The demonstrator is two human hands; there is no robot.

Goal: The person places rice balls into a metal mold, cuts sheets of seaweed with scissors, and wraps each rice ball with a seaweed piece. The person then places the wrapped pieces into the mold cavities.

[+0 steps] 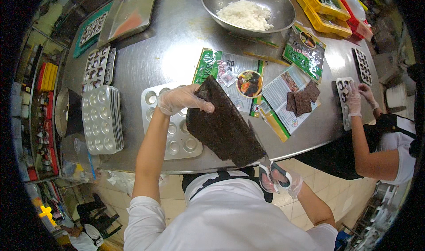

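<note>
A dark seaweed sheet [226,129] hangs from my gloved left hand [183,100], pinched near its upper corner between thumb and fingers. In my gloved right hand [283,182] is a pair of scissors [273,171] with dark-and-white handles, its blades at the sheet's lower right edge. Whether the blades are apart there is hard to make out. Partly behind the sheet lies a metal muffin tin [152,98]. Cut seaweed squares [303,100] rest on a flattened seaweed packet [285,118] to the right, and another opened packet [234,60] lies beyond the sheet.
A steel bowl of rice [248,11] stands at the back. Stacked muffin tins [102,118] are at left, near a metal tray [128,18]. Yellow crates [323,11] sit at the far right. A co-worker's gloved hands [356,96] are over a tin on the right.
</note>
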